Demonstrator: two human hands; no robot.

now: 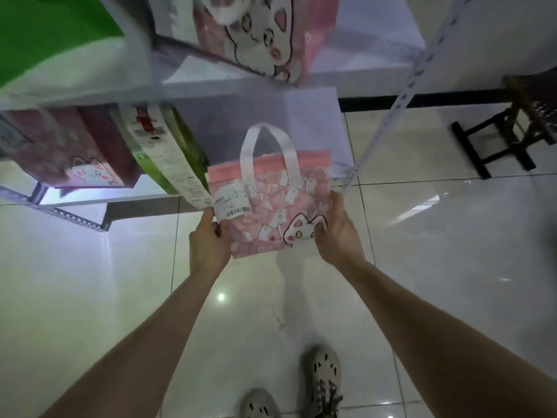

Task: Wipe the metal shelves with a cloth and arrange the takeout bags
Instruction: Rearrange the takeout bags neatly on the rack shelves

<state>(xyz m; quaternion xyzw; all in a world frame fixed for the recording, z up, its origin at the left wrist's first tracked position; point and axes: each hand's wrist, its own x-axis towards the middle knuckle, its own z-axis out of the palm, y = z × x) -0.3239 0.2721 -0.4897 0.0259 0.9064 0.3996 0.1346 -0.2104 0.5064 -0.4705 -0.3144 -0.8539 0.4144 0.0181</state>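
Note:
A small pink takeout bag (271, 206) with a cat print, white handles and a white receipt label hangs between both hands in front of the lower metal shelf (301, 116). My left hand (209, 239) pinches its lower left corner by the label. My right hand (337, 230) grips its lower right edge, thumb on the cat face. A green bag (174, 158) with a long receipt and a dark pink cat bag (75, 152) stand on the lower shelf at left. A larger pink cat bag (256, 34) and a green bag (51, 31) sit on the upper shelf. No cloth is visible.
A perforated metal upright (401, 98) of the rack runs diagonally at right. A dark wooden stool (512, 125) stands on the glossy tiled floor at far right. My shoes (319, 381) are at the bottom of the view.

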